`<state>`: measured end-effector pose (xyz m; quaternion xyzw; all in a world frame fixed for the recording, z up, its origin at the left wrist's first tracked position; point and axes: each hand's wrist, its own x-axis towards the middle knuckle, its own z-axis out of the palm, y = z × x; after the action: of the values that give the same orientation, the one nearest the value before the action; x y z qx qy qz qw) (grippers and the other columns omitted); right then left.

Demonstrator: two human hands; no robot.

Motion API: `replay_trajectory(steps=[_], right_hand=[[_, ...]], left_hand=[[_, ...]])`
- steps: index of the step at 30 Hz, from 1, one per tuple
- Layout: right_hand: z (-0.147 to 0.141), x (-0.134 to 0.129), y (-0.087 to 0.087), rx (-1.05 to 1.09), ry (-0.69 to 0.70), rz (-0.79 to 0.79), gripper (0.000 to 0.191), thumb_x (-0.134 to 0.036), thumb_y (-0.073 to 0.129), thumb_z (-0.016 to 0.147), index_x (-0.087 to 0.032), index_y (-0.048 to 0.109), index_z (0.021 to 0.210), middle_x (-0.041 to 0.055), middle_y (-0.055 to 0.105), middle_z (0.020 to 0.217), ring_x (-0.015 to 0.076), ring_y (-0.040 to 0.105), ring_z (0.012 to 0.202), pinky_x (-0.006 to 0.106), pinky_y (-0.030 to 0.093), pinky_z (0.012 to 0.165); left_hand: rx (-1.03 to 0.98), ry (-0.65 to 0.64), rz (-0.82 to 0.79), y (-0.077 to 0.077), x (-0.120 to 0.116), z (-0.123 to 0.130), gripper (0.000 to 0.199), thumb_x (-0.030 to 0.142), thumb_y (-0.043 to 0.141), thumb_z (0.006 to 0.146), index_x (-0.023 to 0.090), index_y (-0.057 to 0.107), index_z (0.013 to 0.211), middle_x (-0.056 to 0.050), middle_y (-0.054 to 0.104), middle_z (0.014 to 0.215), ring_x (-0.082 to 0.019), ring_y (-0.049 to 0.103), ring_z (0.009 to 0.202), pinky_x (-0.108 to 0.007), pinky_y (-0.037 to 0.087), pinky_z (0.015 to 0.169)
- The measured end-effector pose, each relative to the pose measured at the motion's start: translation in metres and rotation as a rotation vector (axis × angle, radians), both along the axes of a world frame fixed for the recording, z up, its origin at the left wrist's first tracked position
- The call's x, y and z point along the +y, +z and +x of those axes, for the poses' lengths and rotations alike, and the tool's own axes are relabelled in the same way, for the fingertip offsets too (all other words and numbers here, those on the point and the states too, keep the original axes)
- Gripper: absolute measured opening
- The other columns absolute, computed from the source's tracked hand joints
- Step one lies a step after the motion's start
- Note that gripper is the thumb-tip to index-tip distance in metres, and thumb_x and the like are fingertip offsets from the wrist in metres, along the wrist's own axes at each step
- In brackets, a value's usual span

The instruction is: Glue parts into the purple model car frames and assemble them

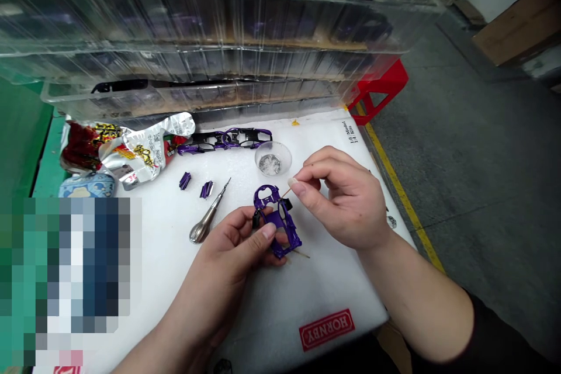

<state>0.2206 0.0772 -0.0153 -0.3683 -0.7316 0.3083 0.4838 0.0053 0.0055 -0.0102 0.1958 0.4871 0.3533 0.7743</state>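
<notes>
**Left hand** [230, 248]: mine, nearly closed, thumb and fingers pinching the part from either side.

**Held part:** a glossy purple open-framed model car body shell [280, 239], tilted in my left hand above the foam, with small black pieces at its edges.

**Right hand** [346, 201]: mine, just beside the shell, thumb and forefinger closed on a thin wooden toothpick [286, 192].

**Toothpick tip:** hidden at the shell; a matching sliver shows beyond it, but I cannot tell whether it is the same stick.

**Work surface:** a white foam sheet [267, 298] with a red HORNBY label [326, 329].

**Nearby parts:** a purple-and-black chain of car frames [223, 140]; two small purple pieces [193, 184].

**Nearby tools:** a steel awl with a rounded silver handle [205, 219], near my left hand; a clear round plastic dish holding silver bits [272, 159].

**Beyond:** a crumpled foil snack packet [140, 149]; stacked clear plastic trays [210, 29]; a red plastic stool [381, 87]; a grey floor with a yellow line [405, 198].
</notes>
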Motion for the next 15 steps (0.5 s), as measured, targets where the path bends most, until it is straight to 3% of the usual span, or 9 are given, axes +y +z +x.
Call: replay_trajectory(steps=[15], right_hand=[[0.0009, -0.0013, 0.0006, 0.008, 0.012, -0.018, 0.01, -0.009, 0.082, 0.106, -0.019, 0.079, 0.107, 0.0015, 0.069, 0.103, 0.0153, 0.063, 0.086, 0.034, 0.055, 0.075]], left_hand=[[-0.007, 0.001, 0.004, -0.0007, -0.0009, 0.0005, 0.046, 0.047, 0.094, 0.096, 0.018, 0.081, 0.13, -0.011, 0.083, 0.111, -0.02, 0.071, 0.094, -0.032, 0.059, 0.085]])
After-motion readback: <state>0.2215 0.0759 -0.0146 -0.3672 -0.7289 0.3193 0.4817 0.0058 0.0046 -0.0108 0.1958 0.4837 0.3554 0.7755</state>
